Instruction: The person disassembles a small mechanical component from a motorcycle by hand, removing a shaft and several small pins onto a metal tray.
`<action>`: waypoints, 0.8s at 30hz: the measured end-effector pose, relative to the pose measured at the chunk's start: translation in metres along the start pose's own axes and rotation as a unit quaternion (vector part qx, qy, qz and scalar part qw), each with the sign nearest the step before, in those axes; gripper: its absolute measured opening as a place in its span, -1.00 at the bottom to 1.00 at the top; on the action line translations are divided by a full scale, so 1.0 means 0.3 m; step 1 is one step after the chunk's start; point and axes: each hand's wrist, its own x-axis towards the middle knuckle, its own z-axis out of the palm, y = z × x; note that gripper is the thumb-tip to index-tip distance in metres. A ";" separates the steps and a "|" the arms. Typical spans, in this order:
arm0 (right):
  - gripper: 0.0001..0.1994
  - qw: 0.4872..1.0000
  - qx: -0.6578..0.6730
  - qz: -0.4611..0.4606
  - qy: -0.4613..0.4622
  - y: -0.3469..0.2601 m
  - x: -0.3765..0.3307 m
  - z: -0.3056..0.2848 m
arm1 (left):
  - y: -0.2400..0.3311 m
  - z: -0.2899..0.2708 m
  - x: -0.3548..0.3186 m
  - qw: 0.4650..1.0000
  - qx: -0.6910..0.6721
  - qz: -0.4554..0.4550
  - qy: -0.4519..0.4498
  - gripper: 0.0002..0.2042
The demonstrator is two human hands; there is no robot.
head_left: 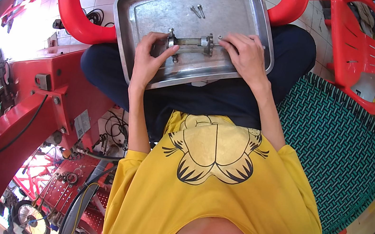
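Two bare hands, head view, both working inside a shallow metal tray (140, 12). Left hand (145, 61): grip closed around the left end of a spool-shaped metal part (189, 42), thumb on near side of the end disc, fingers on far side. Right hand (247, 58): at the part's right end, fingers curled, tips bunched near the right disc; cannot tell if its grip is pinching anything, tips partly hidden. Spool-shaped part lies crosswise in the tray, between the hands, toward the near half. Small nut (220, 37) just beside right fingertips. Two bolts (201, 11) farther up the tray, side by side, slanted, apart from the part.

Tray sits tilted a bit, near edge by the dark trousers (297, 51); red plastic chair (85, 28) beyond, armrests either side. Yellow shirt (214, 202) fills lower middle. Right: green-black woven seat (336, 147), second red chair (374, 52) above it. Left: red metal frame (65, 83), loose cables (116, 128) beside it. Lower left: spoked wheel (32, 220), dim.
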 end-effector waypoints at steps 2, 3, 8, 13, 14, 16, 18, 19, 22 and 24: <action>-0.75 1.000 0.008 0.012 -0.002 -0.005 0.002 0.000 | 0.001 0.002 -0.003 1.000 0.003 -0.005 0.000 -0.61; -0.76 1.000 0.025 0.016 -0.005 -0.023 0.010 -0.011 | 0.003 0.002 -0.004 1.000 0.003 -0.013 0.000 -0.62; -0.76 0.999 0.033 -0.005 -0.004 -0.010 0.010 -0.016 | -0.001 -0.005 -0.005 1.000 0.008 -0.014 -0.017 -0.64; -0.76 1.000 0.013 -0.004 0.000 -0.008 0.003 0.002 | 0.005 0.003 -0.006 0.999 -0.006 -0.049 -0.016 -0.61; -0.77 1.000 0.019 -0.010 0.011 -0.011 0.004 0.001 | 0.005 0.001 -0.005 0.998 -0.005 -0.057 -0.019 -0.60; -0.78 0.999 0.030 -0.023 0.032 -0.016 0.008 -0.006 | -0.012 0.003 -0.007 0.999 0.005 -0.047 -0.017 -0.60; -0.77 0.999 0.027 -0.026 0.026 -0.009 0.006 -0.009 | -0.017 0.004 -0.007 0.999 0.008 -0.042 -0.017 -0.59; -0.77 0.999 0.026 -0.028 0.023 -0.005 0.007 -0.010 | -0.020 0.003 -0.008 0.999 0.007 -0.042 -0.018 -0.59; -0.76 1.000 0.001 -0.012 0.008 0.015 -0.001 0.018 | -0.015 0.005 -0.008 0.999 0.013 -0.039 -0.020 -0.63; -0.76 0.999 0.020 -0.001 0.035 -0.010 0.005 0.006 | -0.016 0.005 -0.009 0.999 0.017 -0.038 -0.019 -0.65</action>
